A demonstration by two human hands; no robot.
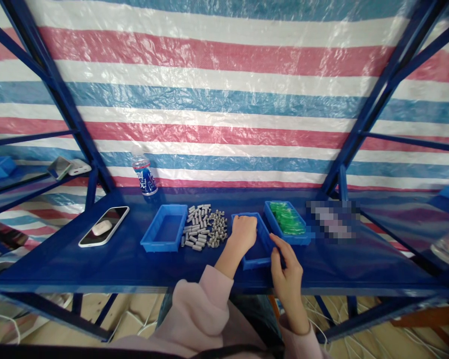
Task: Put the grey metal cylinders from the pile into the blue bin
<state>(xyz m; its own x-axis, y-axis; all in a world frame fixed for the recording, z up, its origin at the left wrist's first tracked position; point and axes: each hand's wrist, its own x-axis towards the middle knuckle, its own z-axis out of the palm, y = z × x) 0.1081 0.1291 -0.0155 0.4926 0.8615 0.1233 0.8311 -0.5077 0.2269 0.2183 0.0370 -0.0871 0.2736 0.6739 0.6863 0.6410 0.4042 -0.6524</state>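
My left hand (pixel 244 232) is curled into a fist over the left side of the middle blue tray (pixel 256 262). Its fingertips point down and away, so anything in them is hidden. At the tray's right wall is my right hand (pixel 287 269), its index finger reaching to the rim and its thumb apart, with nothing visible in it. Left of the tray lies a pile of short grey metal cylinders (pixel 195 228) alongside smaller metal fittings (pixel 217 228). Another blue tray (pixel 286 222), to the right, holds shiny green pieces (pixel 290 218).
A bare-bottomed blue tray (pixel 166 229) stands left of the metal parts. Farther left, a phone (pixel 108 228) carries a small white case (pixel 102 227). A water bottle (pixel 145 175) stands at the back. Blue metal posts (pixel 346 119) frame the blue table (pixel 134 269), with striped sheeting behind.
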